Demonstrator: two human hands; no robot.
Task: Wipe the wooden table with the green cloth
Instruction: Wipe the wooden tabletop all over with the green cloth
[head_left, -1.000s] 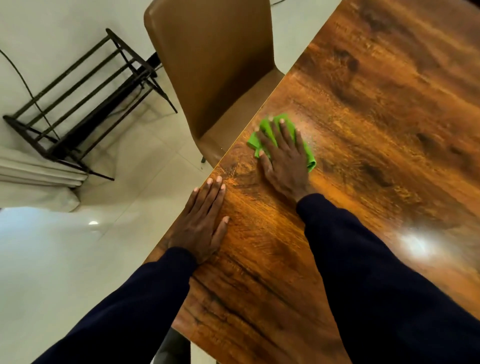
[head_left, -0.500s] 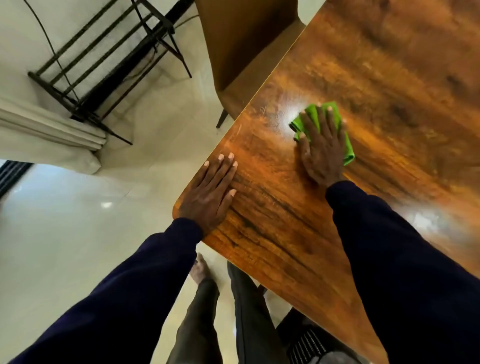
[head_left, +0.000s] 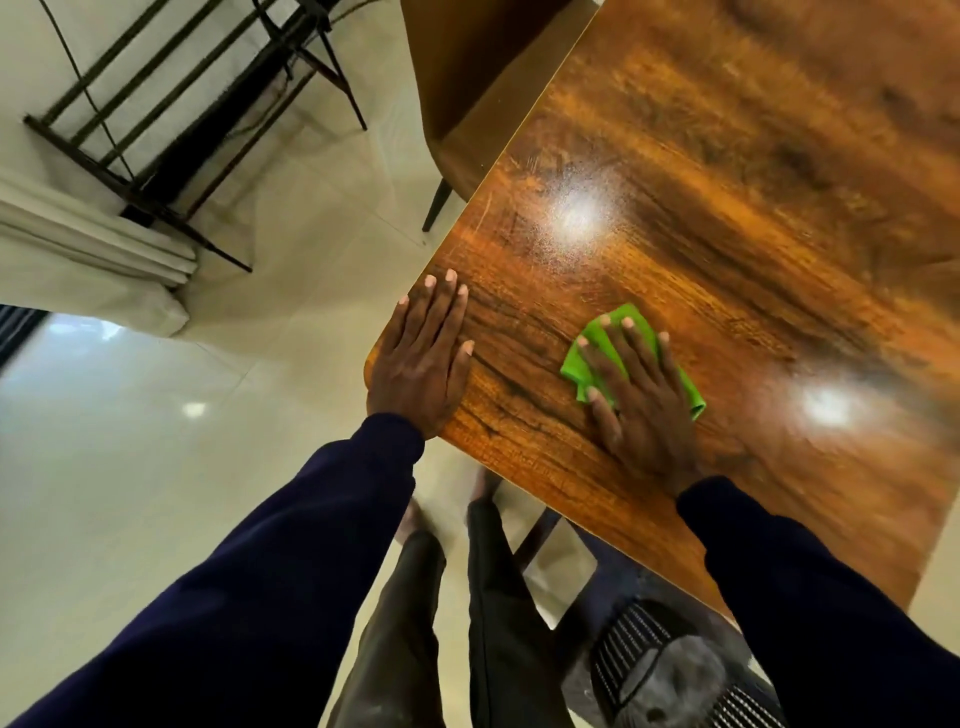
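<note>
Right hand (head_left: 641, 405) flat, fingers spread, pressing green cloth (head_left: 584, 358) onto counter (head_left: 727, 208); left hand (head_left: 421, 358) flat, holding nothing, at counter corner.

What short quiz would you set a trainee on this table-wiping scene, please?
1. True or false: the right hand presses the green cloth flat on the wooden table.
2. Where does the left hand rest? A: in a pocket. B: flat on the table's near corner. C: on the cloth.
3. Which piece of furniture stands at the table's far-left edge?

Key: 1 true; 2 B; 3 the tan chair.
</note>
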